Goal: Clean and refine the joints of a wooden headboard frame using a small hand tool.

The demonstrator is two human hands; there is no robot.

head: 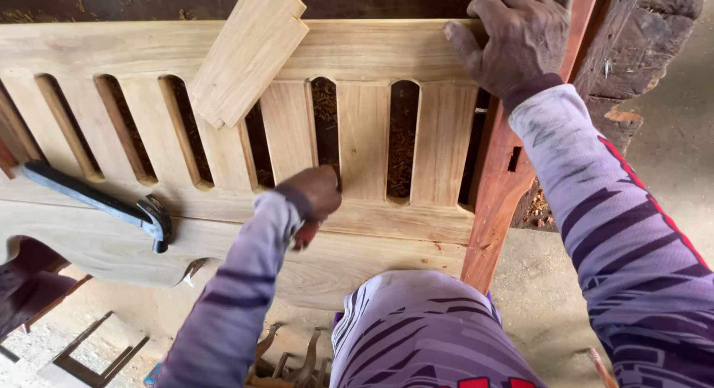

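**A:** What lay at the panel's left end?

**B:** A dark metal claw hammer [97, 202] lay on the pale wooden slatted panel [387, 49], its handle running towards the left edge and its head near the lower rail. Further along, a loose pale wooden board [249, 53] lay tilted across the top rail and the slats.

**A:** And the hands?

**B:** The left hand [316, 194] was clenched around a small reddish-handled tool [305, 235], at the foot of a slat near the panel's middle. The handle end pointed back towards the person, and the working end was hidden by the fist. The right hand [520, 38] pressed on the top right corner, where the rail meets the reddish-brown wooden post [494, 202]. Its thumb was splayed and its fingers bent, but I couldn't tell whether they gripped the post's edge.

**A:** How did the panel lie?

**B:** Its long axis ran left to right, and the slats ran from the near rail to the far one. Wood shavings [401, 146] showed through the slots.

**A:** What step was it?

**B:** I'd judge it was detail work where slat meets rail. Any further stroke would call for the right hand to keep the panel steady and for short, controlled pressure from the left.
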